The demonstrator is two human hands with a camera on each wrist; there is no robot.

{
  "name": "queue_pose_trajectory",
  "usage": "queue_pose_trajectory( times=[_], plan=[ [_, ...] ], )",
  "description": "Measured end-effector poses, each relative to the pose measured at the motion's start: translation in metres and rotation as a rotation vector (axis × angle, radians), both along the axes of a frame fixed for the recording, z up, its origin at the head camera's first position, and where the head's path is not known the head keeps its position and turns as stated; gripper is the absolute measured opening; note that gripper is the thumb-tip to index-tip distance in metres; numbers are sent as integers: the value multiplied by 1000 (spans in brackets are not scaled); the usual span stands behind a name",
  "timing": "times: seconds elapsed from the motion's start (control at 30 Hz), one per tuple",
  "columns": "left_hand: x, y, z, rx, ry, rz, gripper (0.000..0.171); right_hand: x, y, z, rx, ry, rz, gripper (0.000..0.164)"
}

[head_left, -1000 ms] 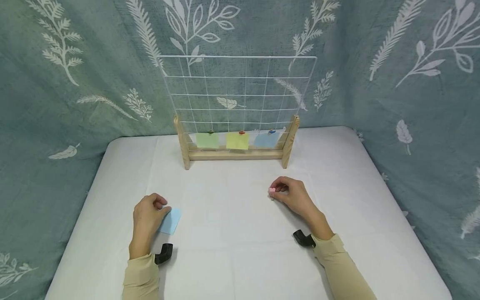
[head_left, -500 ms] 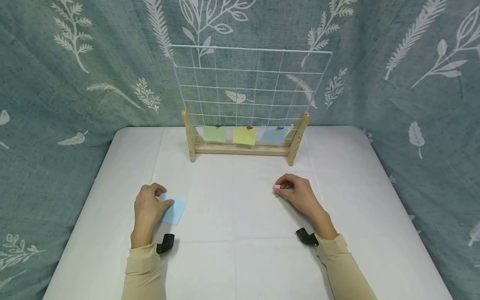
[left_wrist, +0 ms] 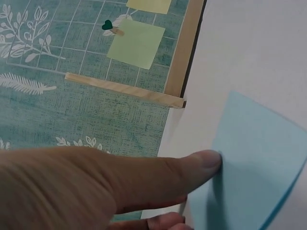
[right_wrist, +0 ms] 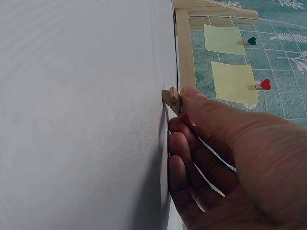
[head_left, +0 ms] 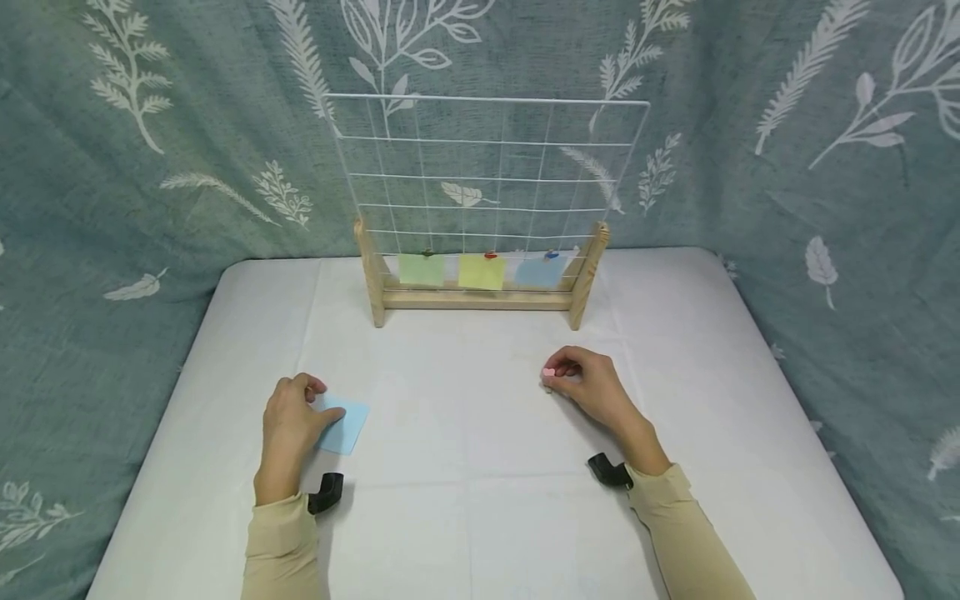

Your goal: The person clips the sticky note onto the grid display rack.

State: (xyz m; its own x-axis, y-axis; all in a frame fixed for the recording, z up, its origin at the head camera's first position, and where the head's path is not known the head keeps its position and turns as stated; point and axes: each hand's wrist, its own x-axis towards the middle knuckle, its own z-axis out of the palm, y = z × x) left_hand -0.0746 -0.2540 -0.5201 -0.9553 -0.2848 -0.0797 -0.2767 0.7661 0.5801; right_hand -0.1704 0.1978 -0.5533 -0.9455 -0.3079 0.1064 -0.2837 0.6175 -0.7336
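Observation:
My left hand (head_left: 291, 423) pinches a square light-blue sticky note (head_left: 347, 430) by its edge, at the left of the white table. The left wrist view shows the thumb pressed on the face of the note (left_wrist: 259, 158), with the fingers mostly hidden below. On the right, my right hand (head_left: 592, 387) grips a small wooden clothespin (right_wrist: 172, 98) between thumb and index finger. Its pink end (head_left: 549, 373) shows between the fingertips in the head view. The clothespin's wooden tips point down, close over the tabletop.
A white wire grid (head_left: 495, 178) in a wooden stand (head_left: 480, 300) stands at the table's back. Green (head_left: 422, 270), yellow (head_left: 482, 272) and blue notes (head_left: 540, 272) hang low on it from heart clips. Leaf-patterned cloth (head_left: 210, 108) surrounds the table. Each wrist carries a black mount (head_left: 326, 492).
The head view has shifted slightly. My left thumb now lies further over the blue note, and more of the note's face shows. The right hand keeps its grip with little movement.

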Motion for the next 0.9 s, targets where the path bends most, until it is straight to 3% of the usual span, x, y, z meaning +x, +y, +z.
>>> queue_pose_trajectory(
  times=[0.23, 0.5, 0.9],
  plan=[
    [1, 0, 1, -33, 0, -31, 29, -1, -1, 2, -4, 15, 2, 14],
    [4, 0, -1, 33, -39, -31, 29, 1, -1, 3, -14, 2, 7, 14],
    [2, 3, -1, 38, 42, 19, 14, 2, 1, 2, -1, 18, 1, 11]
  ],
)
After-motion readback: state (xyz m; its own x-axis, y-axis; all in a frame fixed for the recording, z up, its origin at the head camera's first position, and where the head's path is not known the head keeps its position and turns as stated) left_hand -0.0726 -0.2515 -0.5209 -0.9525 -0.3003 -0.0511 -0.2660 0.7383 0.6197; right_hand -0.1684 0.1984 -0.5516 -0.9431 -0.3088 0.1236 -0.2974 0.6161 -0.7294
